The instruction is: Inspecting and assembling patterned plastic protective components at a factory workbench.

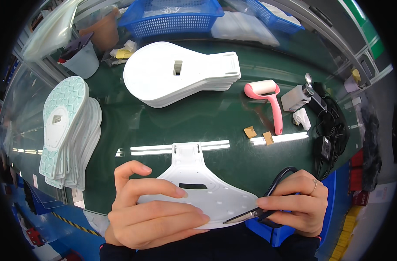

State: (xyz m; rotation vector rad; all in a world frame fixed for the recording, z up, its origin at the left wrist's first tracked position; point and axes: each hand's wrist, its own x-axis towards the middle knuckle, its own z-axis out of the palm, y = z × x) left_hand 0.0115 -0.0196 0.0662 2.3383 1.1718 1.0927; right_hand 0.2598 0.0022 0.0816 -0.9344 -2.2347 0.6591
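My left hand (150,209) grips a white paddle-shaped plastic panel (194,178) by its wide end, fingers curled over its top face. The panel's narrow neck points away from me over the dark green table (172,124). My right hand (298,202) holds black-handled scissors (261,204), whose blades touch the panel's right near edge.
A stack of white panels (176,71) lies at the centre back. A stack of ribbed, pale green-tinted panels (68,130) lies left. A pink lint roller (270,102), brown tape scraps (250,132), a small white bottle (294,98), black cables (331,126) and blue baskets (172,17) lie around.
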